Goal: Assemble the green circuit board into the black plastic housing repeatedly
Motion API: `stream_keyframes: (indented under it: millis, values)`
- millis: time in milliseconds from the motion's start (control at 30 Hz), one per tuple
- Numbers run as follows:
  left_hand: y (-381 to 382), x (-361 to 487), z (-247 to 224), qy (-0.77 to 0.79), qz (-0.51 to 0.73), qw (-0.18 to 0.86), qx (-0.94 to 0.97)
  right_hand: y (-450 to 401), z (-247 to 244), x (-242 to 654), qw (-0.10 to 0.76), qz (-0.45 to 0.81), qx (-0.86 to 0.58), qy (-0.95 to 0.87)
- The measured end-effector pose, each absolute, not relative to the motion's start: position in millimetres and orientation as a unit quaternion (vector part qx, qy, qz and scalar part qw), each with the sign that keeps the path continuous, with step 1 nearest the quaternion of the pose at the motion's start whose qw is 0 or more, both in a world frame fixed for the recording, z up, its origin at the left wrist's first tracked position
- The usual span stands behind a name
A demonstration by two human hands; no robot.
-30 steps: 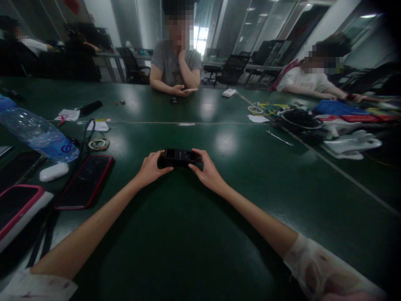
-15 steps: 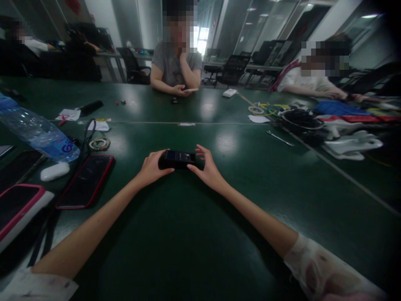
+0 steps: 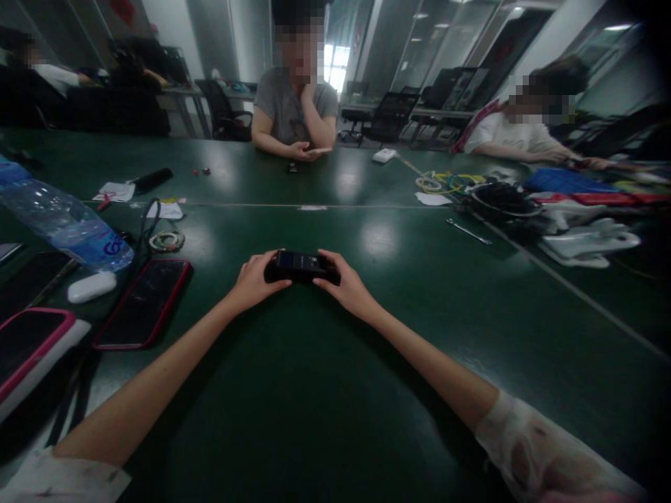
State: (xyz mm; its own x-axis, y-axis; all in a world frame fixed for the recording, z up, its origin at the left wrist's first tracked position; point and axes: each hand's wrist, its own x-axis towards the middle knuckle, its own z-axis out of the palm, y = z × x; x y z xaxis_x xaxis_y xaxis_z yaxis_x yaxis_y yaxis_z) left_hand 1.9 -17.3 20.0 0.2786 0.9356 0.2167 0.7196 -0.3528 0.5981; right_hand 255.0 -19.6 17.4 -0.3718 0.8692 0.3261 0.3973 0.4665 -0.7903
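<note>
A black handheld device with a small lit screen [image 3: 301, 263] rests on the dark green table [image 3: 314, 391], its exact kind unclear. My left hand [image 3: 256, 276] is closed around its left end, thumb along the near side and fingers on the far side. At the other end, my right hand [image 3: 344, 281] grips it the same way, fingers curled over the far edge and thumb in front. Both palms hide the ends of the device.
On the left lie a red-edged phone [image 3: 144, 304], a white earbud case [image 3: 91, 286], a water bottle [image 3: 68, 216] and a pink-edged phone [image 3: 36, 349]. To the right are a wrench [image 3: 468, 231], white gloves [image 3: 590, 242] and cables [image 3: 440, 181]. A person [image 3: 293, 112] sits opposite.
My right hand's fingers were raised off the device and have come down onto its right end. The left hand stays in place. The person on the right has shifted their head slightly.
</note>
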Motion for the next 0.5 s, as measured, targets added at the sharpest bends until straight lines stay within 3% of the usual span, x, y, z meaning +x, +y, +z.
stream_keyframes:
  millis: [500]
  values:
    - [-18.9,3.7,23.4,0.547,0.279,0.203,0.763,-16.3,12.7,254.9,0.414,0.328,-0.418,-0.739]
